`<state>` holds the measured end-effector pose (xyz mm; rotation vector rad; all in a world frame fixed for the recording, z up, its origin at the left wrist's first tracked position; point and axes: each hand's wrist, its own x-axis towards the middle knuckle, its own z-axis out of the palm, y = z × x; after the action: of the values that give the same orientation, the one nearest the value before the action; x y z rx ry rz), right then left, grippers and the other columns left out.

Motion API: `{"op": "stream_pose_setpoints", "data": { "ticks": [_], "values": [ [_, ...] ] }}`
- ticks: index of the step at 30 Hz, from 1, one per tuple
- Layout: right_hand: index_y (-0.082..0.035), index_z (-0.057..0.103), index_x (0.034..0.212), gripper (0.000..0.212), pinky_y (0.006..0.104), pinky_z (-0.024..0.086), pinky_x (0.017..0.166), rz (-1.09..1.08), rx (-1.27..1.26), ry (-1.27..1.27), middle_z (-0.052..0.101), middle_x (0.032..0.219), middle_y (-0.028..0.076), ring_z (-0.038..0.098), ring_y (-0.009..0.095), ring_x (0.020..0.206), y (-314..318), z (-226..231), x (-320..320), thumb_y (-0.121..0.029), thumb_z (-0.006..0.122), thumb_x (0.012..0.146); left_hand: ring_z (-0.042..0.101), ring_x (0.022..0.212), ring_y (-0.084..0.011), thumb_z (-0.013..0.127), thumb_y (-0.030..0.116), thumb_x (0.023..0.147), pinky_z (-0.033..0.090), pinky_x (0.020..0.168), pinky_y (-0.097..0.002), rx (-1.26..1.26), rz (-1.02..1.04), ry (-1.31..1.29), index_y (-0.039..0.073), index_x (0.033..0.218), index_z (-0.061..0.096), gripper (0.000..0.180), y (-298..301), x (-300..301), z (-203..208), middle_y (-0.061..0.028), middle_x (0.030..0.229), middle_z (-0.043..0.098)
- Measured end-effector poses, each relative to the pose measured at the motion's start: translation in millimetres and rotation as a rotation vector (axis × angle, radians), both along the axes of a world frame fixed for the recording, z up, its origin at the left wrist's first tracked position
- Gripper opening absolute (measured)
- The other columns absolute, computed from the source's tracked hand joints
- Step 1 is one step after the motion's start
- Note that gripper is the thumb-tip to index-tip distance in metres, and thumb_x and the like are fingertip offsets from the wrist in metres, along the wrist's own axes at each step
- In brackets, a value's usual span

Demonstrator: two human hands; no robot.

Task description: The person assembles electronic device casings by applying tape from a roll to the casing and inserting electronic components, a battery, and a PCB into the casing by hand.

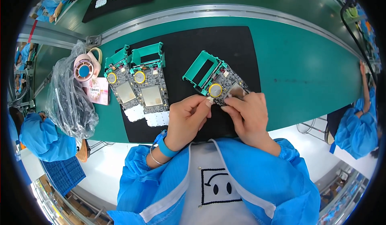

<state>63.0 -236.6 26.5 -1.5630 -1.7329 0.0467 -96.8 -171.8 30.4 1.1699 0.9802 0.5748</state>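
A circuit board [229,78] lies tilted on the black mat [185,44], with a green plastic frame [196,69] at its far left end. A round yellow-rimmed coin cell [215,90] sits on the board beside a square metal shield [235,91]. My left hand [185,118] pinches at the board's near left edge, just below the coin cell. A small whitish bit shows at its fingertips, too small to name. My right hand [252,114] grips the board's near right end, thumb and fingers over its edge, partly covering the shield.
Two similar boards [152,95] with green frames lie on the mat to the left. Further left are a crumpled clear plastic bag [70,100], a pink round device [84,69] and a small card [99,91]. A metal rail [217,11] runs behind. Other people in blue work at both sides.
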Motion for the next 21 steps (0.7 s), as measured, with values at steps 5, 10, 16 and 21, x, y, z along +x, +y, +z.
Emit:
{"op": "stream_pose_setpoints", "data": {
  "ticks": [5,10,16,21],
  "values": [
    [-0.009,0.061,0.080,0.022,0.0346,0.035,0.058,-0.048,-0.077,0.025,0.051,0.079,0.008,0.044,0.025,0.069,-10.2,-3.9,2.3,-0.012,0.077,0.066,0.043,0.044,-0.0018,0.056,0.012,0.091,0.030,0.041,-0.0188,0.029,0.030,0.018,-0.002,0.077,0.060,0.020,-0.5,1.1,-0.5,0.0016,0.054,0.051],
    [-0.009,0.057,0.076,0.019,0.0347,0.034,0.058,-0.108,-0.078,0.055,0.050,0.075,0.007,0.044,0.025,0.068,-10.0,-9.8,3.6,-0.011,0.075,0.070,0.043,0.045,-0.0034,0.056,0.013,0.091,0.030,0.041,-0.0183,0.044,-0.050,0.098,-0.003,0.079,0.063,0.021,1.2,5.9,4.8,-0.0018,0.061,0.056],
    [-0.009,0.057,0.074,0.016,0.0339,0.033,0.058,-0.066,-0.085,0.087,0.050,0.073,0.006,0.043,0.024,0.068,-6.5,-2.5,3.5,-0.008,0.072,0.072,0.036,0.040,-0.0019,0.059,0.017,0.090,0.022,0.039,-0.0194,0.030,-0.066,0.139,-0.002,0.070,0.063,0.028,0.9,10.7,2.1,0.0023,0.048,0.047],
    [-0.009,0.057,0.076,0.015,0.0338,0.034,0.058,-0.058,-0.090,0.068,0.051,0.074,0.007,0.043,0.024,0.068,-7.2,-0.5,4.3,-0.007,0.072,0.073,0.035,0.040,-0.0013,0.060,0.017,0.090,0.021,0.038,-0.0193,0.023,-0.055,0.122,-0.002,0.068,0.062,0.029,1.3,11.1,4.9,0.0021,0.048,0.047]
  ]
}}
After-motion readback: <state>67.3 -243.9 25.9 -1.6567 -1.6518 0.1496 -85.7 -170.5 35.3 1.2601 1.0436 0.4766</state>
